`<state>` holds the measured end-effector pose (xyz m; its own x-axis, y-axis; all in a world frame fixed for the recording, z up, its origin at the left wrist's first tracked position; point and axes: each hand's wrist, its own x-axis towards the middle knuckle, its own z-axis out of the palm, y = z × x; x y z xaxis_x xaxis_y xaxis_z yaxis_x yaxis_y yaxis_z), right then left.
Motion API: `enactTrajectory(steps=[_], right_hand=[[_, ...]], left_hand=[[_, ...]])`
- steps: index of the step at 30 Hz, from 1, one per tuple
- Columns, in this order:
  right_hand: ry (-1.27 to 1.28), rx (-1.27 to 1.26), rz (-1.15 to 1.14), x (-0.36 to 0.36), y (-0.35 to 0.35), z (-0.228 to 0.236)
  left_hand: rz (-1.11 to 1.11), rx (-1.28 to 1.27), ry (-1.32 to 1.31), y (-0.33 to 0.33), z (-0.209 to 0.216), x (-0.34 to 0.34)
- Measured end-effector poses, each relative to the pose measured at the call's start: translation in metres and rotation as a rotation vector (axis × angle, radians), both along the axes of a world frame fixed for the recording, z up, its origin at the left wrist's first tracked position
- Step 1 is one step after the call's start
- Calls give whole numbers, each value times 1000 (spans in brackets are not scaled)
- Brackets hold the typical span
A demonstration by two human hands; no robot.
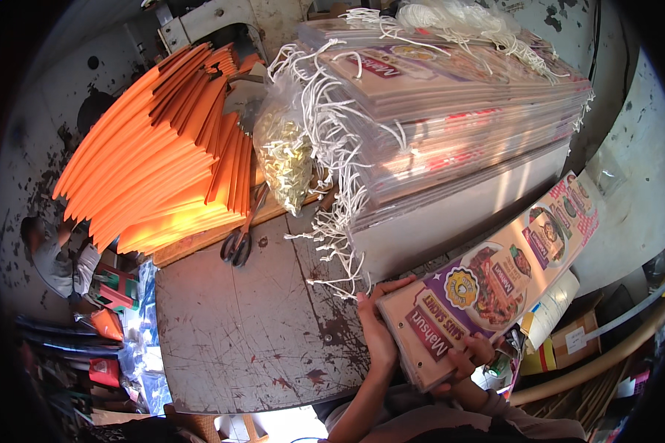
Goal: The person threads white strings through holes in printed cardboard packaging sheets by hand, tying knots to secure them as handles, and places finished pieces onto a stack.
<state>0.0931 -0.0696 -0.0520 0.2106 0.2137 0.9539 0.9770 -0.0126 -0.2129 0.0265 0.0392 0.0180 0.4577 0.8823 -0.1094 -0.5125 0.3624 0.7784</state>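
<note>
A long bundle of printed cards [528, 258] in clear plastic, with food pictures and small holes along its short end, is tilted up at the table's right front. My left hand [380, 328] is closed on its left end, the thumb along the edge. Fingers of my right hand [467, 365] curl over its near long edge. Just beyond stands a tall pile of similar plastic-covered printed cards [451, 100], with white knotted strings [325, 148] hanging from its left side. The bundle's far end leans close to this pile.
Orange folded sheets [148, 155] are stacked at the far left on a wooden board [188, 242]. Black-handled scissors [236, 247] lie beside a clear bag of small yellowish pieces [282, 155]. Another person [59, 258] sits at the far left. Boxes [575, 334] stand below right.
</note>
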Motion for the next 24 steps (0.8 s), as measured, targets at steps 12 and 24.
enactTrajectory(steps=[12, 24], right_hand=[[-277, -399, 68, 100, 19, 189], [-15, -796, 64, 187, 207, 299]], left_hand=[[332, 338, 220, -19, 4, -51], [208, 392, 228, -32, 6, -58]])
